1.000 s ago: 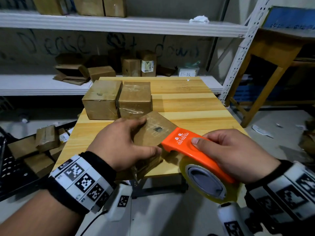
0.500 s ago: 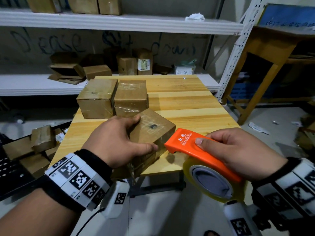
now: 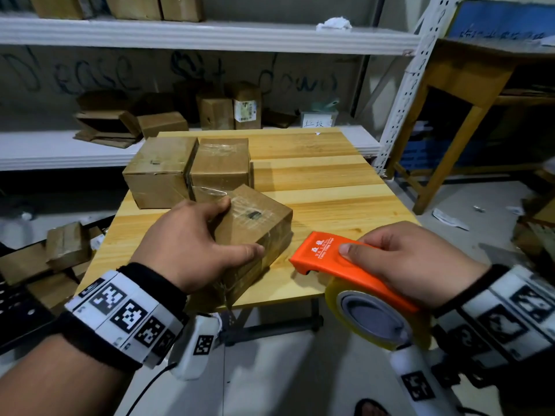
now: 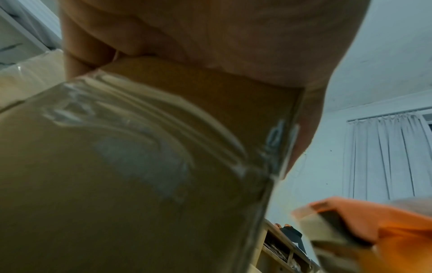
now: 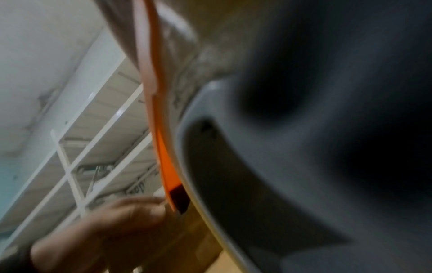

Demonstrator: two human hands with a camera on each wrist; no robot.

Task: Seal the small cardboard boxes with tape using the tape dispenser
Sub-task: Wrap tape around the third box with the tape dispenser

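Observation:
A small taped cardboard box [image 3: 255, 223] lies near the front edge of the wooden table [image 3: 330, 187]. My left hand [image 3: 192, 244] grips it from the near left, thumb along its front edge and fingers over the far corner. The left wrist view shows the box's [image 4: 140, 175] shiny taped face under my palm. My right hand [image 3: 411, 262] holds the orange tape dispenser [image 3: 339, 265] with its clear tape roll [image 3: 372, 322], nose pointing at the box with a small gap between them. In the right wrist view the dispenser [image 5: 168, 166] is a blurred orange edge.
Two more taped boxes [image 3: 162, 172] [image 3: 220, 166] stand side by side at the table's back left. White shelving [image 3: 210, 34] with several cartons runs behind. A wooden stand [image 3: 468, 82] is at the right. Loose cartons [image 3: 66, 244] lie on the floor at left.
My left hand has laid the tilted box down flat and slid it farther onto the table. The dispenser has drawn back off the box, leaving a gap.

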